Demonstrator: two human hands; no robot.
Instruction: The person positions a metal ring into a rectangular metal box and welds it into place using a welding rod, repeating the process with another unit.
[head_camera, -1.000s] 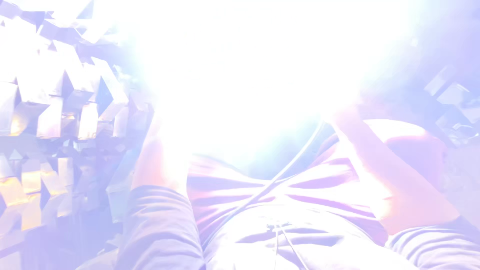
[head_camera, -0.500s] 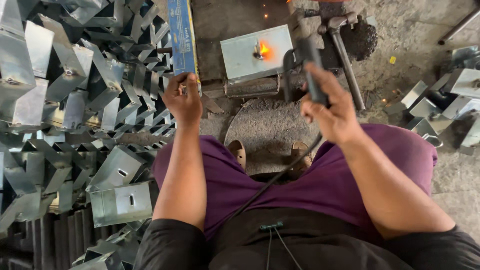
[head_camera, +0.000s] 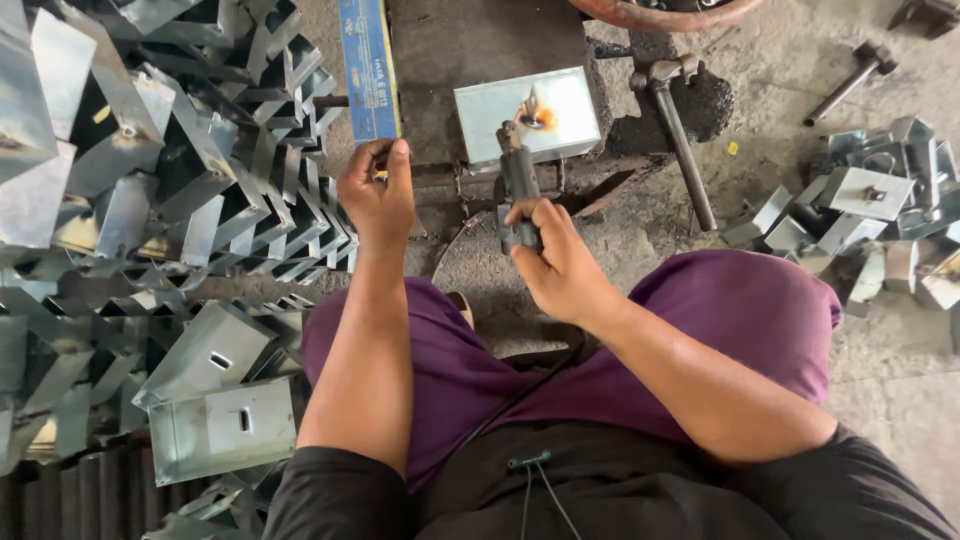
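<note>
You've got a blue strip (head_camera: 368, 70) with yellow marks, a dark grey welding torch (head_camera: 519, 190), an orange glow on the pale silvery box (head_camera: 528, 115), purple shorts (head_camera: 720, 320), and shiny silver-grey brackets (head_camera: 150, 200) everywhere.

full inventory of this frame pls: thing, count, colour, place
welding torch: one, dark, right hand, tip at the glowing spot
metal box: one, silver, top centre, orange glow on it
blue strip: one, blue, upright, gripped at its lower end
hammer: one, dark, right of the box
folded metal brackets: many, silver, heaped at left
finished brackets: several, silver, floor at right
cable: one, black, across the lap
left hand: on the strip
right hand: around the torch
</note>
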